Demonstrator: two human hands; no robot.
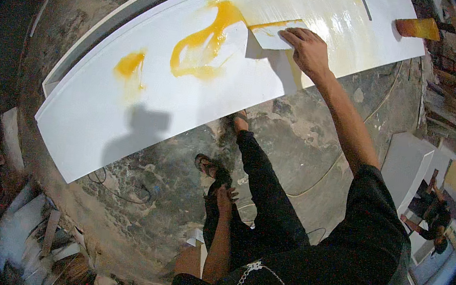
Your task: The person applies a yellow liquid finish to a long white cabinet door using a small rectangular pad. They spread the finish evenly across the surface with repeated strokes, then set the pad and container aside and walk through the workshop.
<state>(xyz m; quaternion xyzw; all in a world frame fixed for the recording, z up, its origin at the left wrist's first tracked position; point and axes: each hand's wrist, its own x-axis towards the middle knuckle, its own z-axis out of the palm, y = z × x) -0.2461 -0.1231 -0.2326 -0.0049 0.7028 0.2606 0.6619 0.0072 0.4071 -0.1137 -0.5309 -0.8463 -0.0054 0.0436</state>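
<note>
One wide fisheye view from the wearer's head, looking steeply down. The wearer's black shirt (356, 253) is nearest the lens, large at lower right; legs (267, 189) run away from it toward the centre. Farther off, a white panel (158, 92) arcs across the upper frame, within reach of the right hand (309, 50). The lens bends straight edges, takes in another person (433, 214) sideways at far right, and darkens at the corners.
</note>
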